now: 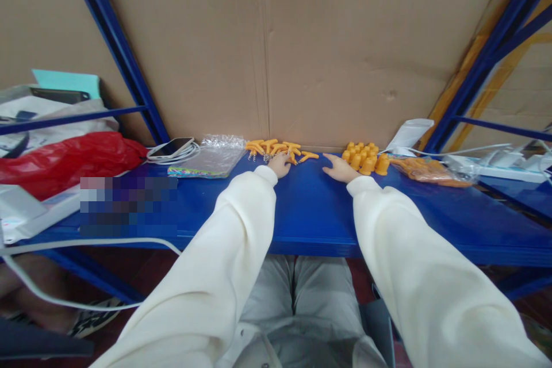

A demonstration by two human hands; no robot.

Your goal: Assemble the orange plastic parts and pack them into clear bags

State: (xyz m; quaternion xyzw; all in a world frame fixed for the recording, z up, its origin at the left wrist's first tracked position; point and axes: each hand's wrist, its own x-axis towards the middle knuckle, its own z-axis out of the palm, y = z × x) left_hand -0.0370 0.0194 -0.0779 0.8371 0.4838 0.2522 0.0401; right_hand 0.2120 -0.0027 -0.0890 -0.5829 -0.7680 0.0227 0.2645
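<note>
Orange corkscrews (280, 147): loose heap at the back of the blue bench (314, 207), metal spirals showing.
Left hand (280, 165): at the heap's near edge, apparently for easy reach; whether its fingers pinch a corkscrew cannot be told.
Right hand (340, 169): just left of the orange caps, fingers spread, no object visible between them.
Orange caps (366, 162): grouped closely at right, probably to keep the two kinds apart.
</note>
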